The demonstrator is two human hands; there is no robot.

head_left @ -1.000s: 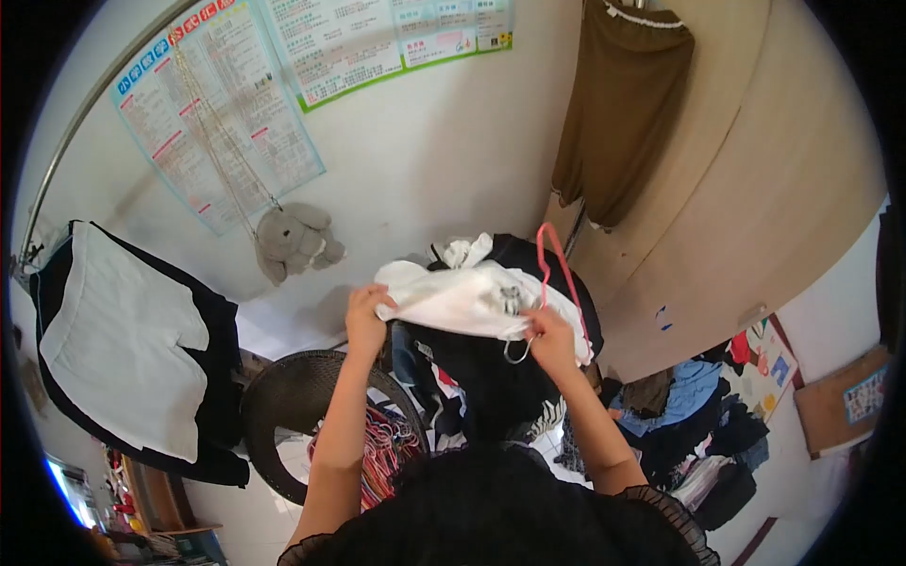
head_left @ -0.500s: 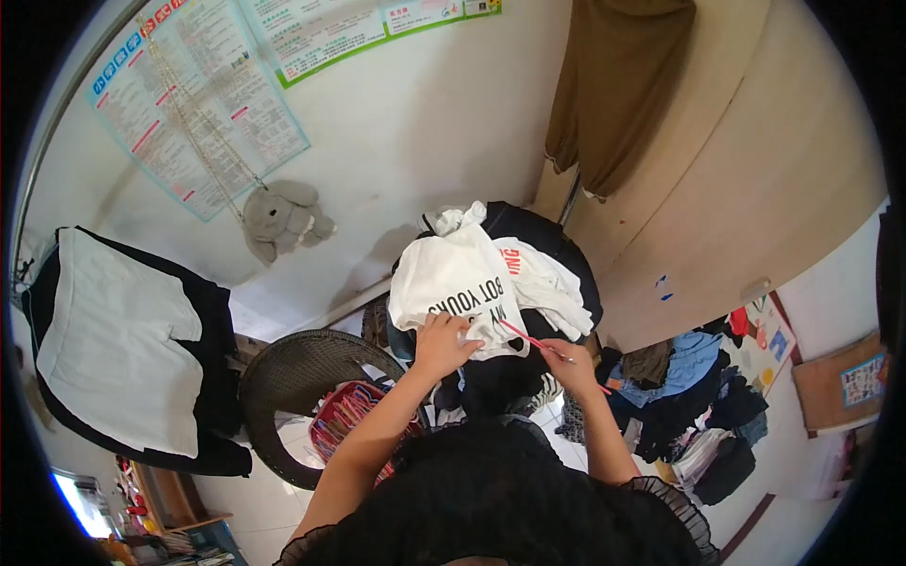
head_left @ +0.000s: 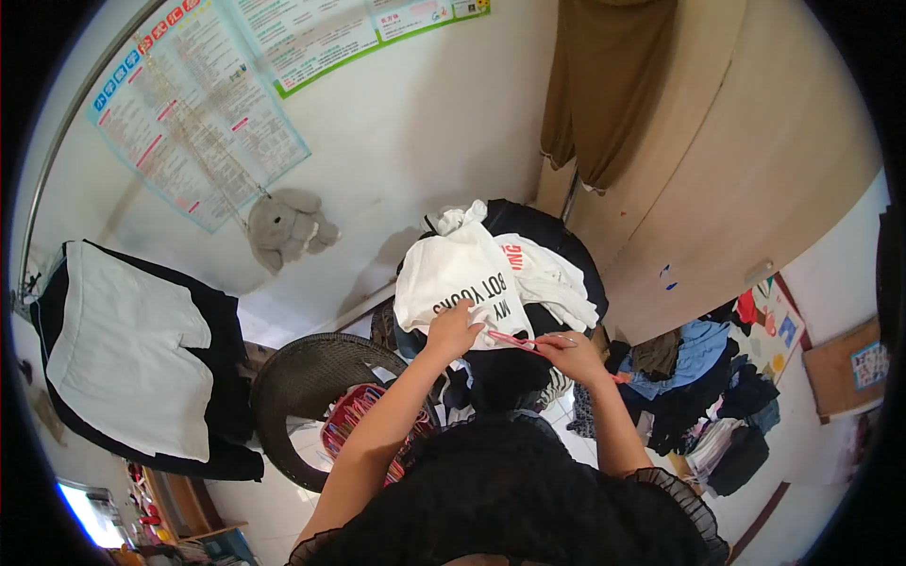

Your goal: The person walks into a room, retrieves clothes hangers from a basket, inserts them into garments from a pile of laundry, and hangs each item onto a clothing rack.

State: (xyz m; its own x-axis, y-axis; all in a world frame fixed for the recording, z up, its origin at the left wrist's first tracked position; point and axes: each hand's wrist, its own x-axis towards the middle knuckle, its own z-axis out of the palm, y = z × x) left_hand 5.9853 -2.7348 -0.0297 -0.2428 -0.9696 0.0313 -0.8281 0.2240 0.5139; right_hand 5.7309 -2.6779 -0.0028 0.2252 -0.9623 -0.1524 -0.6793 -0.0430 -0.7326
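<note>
A white shirt (head_left: 449, 273) with black lettering lies on a pile of clothes in front of me. My left hand (head_left: 453, 332) is closed on the shirt's near edge, fingers bent over the fabric. In my right hand (head_left: 578, 358) is a pink clothes hanger (head_left: 508, 338) with a metal hook, gripped near its middle. One end of the hanger meets the shirt's near edge beside my left fingers; I cannot tell how far inside it reaches. Another white garment (head_left: 552, 291) with red letters lies to the right of the shirt.
A dark woven chair (head_left: 288, 377) stands at left, near a red basket (head_left: 332, 436) full of hangers. White shorts (head_left: 127, 349) hang at far left. Clothes (head_left: 694, 377) are heaped at right beside a wooden cabinet (head_left: 717, 198). Brown trousers (head_left: 604, 94) hang above.
The hanger has shifted left and lower, with its end now against the shirt's near edge. My left hand has moved slightly right and up. The whole view has shifted a little.
</note>
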